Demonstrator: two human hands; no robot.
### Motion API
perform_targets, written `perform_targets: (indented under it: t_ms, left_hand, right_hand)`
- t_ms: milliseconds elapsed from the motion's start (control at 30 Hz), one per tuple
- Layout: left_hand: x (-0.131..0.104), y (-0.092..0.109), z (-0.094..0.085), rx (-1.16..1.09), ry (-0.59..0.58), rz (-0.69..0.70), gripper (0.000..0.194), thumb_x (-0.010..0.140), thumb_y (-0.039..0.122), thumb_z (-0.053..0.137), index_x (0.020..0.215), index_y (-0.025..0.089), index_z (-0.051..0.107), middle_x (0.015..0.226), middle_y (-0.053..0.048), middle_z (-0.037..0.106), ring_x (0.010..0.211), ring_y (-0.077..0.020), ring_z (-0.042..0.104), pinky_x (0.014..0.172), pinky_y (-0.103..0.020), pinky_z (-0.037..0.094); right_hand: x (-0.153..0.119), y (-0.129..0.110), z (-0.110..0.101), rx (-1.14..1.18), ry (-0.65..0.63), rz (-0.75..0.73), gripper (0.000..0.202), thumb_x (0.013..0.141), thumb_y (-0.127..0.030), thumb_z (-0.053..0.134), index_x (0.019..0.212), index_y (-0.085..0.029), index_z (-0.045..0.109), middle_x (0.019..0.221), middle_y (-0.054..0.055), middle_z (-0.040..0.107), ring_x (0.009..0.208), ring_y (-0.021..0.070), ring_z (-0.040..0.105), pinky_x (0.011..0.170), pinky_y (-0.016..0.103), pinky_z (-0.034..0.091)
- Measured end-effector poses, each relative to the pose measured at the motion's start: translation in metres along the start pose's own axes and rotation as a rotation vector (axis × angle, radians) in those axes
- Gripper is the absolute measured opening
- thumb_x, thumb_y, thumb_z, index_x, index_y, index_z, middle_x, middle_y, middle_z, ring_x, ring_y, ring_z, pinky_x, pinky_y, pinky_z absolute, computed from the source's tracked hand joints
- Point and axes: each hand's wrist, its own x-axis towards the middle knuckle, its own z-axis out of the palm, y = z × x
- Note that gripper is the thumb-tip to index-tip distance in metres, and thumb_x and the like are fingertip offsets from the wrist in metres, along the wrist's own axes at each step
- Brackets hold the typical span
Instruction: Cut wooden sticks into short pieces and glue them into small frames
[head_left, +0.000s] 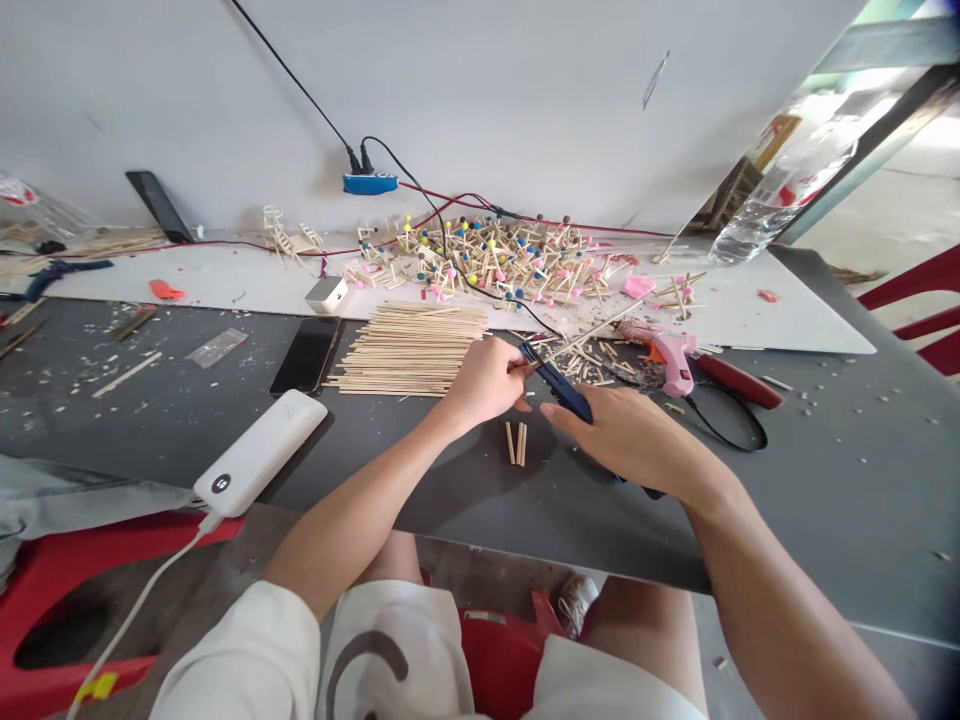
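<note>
My left hand (491,382) is closed in a pinch on a thin wooden stick, mostly hidden by the fingers, at the jaws of a dark blue hand cutter (559,383). My right hand (637,435) wraps around the cutter's handles, with the lower handle partly hidden under the palm. Just below the hands, short cut wooden pieces (520,444) lie side by side on the grey table (450,490). A bundle of long wooden sticks (412,345) lies beside my left hand.
Behind are a heap of stick pieces with coloured balls (495,250) and a power strip (370,184). A pink glue gun (679,362) and red-handled tool (739,382) lie right. A phone (306,356) and white power bank (261,452) lie left. A water bottle (784,190) leans far right.
</note>
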Motion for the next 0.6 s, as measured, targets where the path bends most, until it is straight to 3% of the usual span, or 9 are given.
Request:
perform_targets:
  t_ms: [133,367,600]
  left_hand:
    - [0.002,-0.004,0.000,0.012,-0.015,0.010,0.027,0.088,0.020,0.058,0.063,0.013,0.064,0.056,-0.005,0.066,0.046,-0.0177,0.067,0.044,-0.021,0.041]
    - [0.011,-0.023,0.000,0.012,-0.135,-0.021,0.023,0.082,0.012,0.062,0.058,0.013,0.063,0.054,-0.004,0.065,0.047,-0.0175,0.068,0.041,-0.019,0.041]
    - [0.016,-0.026,0.000,0.001,-0.163,-0.021,0.025,0.082,0.014,0.059,0.058,0.014,0.063,0.055,-0.005,0.067,0.049,-0.0186,0.069,0.046,-0.021,0.047]
  right_hand:
    - [0.003,0.000,0.007,-0.042,-0.018,0.009,0.036,0.091,-0.054,0.045,0.083,-0.022,0.059,0.077,0.008,0.068,0.071,0.0254,0.064,0.058,0.030,0.036]
    - [0.012,0.002,0.025,-0.123,-0.039,-0.012,0.034,0.094,-0.048,0.042,0.091,-0.019,0.058,0.088,0.014,0.070,0.084,0.0306,0.067,0.064,0.033,0.038]
    - [0.010,-0.003,0.025,-0.164,-0.059,0.027,0.036,0.096,-0.047,0.040,0.097,-0.016,0.059,0.090,0.018,0.070,0.087,0.0331,0.067,0.065,0.034,0.039]
